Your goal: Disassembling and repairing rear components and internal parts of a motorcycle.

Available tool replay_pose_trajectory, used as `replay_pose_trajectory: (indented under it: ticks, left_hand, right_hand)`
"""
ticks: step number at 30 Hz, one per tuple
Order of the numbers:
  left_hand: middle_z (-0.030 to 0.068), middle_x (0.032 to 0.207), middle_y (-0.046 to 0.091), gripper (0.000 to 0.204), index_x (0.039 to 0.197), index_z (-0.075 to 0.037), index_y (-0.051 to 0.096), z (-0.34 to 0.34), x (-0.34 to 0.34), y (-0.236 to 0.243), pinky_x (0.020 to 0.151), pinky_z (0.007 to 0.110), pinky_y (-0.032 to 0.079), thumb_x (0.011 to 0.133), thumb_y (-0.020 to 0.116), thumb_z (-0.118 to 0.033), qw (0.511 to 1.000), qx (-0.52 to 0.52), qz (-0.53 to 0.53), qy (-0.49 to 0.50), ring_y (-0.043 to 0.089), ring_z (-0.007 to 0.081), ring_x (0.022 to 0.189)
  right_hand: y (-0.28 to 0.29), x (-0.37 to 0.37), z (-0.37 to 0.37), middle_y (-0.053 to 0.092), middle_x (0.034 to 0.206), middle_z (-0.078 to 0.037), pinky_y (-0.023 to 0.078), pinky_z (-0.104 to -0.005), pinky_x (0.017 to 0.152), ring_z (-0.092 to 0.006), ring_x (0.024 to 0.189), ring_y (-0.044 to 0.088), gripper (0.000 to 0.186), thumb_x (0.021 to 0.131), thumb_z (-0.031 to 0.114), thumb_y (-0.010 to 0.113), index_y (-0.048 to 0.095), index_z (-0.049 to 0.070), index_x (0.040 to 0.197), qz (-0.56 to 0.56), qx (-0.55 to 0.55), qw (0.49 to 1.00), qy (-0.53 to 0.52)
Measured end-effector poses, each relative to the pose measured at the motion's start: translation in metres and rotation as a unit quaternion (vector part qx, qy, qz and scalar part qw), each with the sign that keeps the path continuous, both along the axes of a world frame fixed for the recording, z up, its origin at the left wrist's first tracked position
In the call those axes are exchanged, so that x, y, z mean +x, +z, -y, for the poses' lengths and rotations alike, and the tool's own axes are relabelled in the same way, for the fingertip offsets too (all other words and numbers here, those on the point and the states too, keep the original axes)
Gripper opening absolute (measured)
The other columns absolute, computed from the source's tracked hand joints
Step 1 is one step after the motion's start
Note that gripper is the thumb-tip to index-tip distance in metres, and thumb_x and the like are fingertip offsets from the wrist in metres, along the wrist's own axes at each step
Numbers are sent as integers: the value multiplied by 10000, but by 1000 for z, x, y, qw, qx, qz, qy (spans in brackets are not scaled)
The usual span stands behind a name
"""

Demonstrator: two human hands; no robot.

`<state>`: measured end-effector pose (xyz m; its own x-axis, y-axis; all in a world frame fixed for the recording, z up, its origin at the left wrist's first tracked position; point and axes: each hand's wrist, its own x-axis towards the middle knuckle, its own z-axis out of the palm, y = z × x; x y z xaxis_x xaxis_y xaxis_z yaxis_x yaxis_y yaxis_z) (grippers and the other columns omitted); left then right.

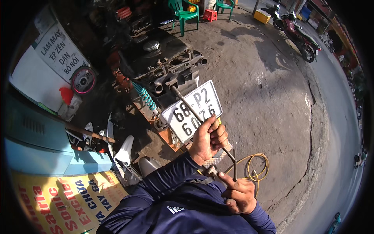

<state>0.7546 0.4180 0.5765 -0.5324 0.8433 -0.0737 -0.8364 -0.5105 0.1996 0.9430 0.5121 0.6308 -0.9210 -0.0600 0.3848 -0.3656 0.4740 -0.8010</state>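
Left hand (208, 138) has its fingers wrapped tight around a long metal rod (187, 104), kinda mid-shaft, right over the lower edge of a white number plate (185, 118). Right hand (239, 195) is down at the bent near end of it, fingers half curled and loose-looking, honestly can't tell if they're gripping or just resting there. The rod runs slantwise across the plate, far end up at the rear of a bare-framed motorbike (167, 45), can't make out if it's seated on anything. Teal shock spring (143, 94) just left of the plate, yellow hose (267, 167) coiled on the ground (269, 117) right of the hands, green chair (186, 15) and red stool (210, 15) well off past the bike
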Motion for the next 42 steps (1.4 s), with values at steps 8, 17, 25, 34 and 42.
replay_pose_trajectory:
  ticks: [8,17,25,34,42]
  left_hand:
    - [-59,532,197,446,607,-181,297,18,-6,27,391,234,202,1006,450,-309,1000,-18,-9,23,197,72,428]
    - [-49,541,223,420,632,-169,304,8,-16,31,407,245,213,990,487,-291,995,-50,45,77,213,79,439]
    - [-60,562,240,411,649,-157,329,9,-26,39,417,217,252,1009,471,-296,996,-39,9,81,248,54,453]
    - [-53,613,276,385,689,-143,370,8,-29,11,474,226,271,1013,472,-324,990,-41,56,120,265,74,525]
    - [110,896,555,534,953,-19,570,32,84,-18,796,381,440,997,343,-501,788,-228,-313,479,533,202,851]
  right_hand:
    - [31,-9,-14,552,775,-188,456,-399,584,-371,614,542,125,821,-16,624,514,-11,762,75,12,996,52]
    - [20,-19,-38,502,1347,-258,522,-442,680,-379,741,632,119,835,56,631,543,2,896,258,213,928,-163]
    - [36,-8,-32,666,1090,-188,492,-301,487,-234,566,636,240,664,64,758,526,47,725,-12,228,973,20]
    - [42,-78,-33,607,569,-45,491,-387,591,-225,571,653,497,772,447,698,617,19,1010,53,465,881,63]
    - [32,-88,-45,541,493,-102,443,-399,441,-308,439,577,343,815,390,688,590,65,768,126,343,927,91]
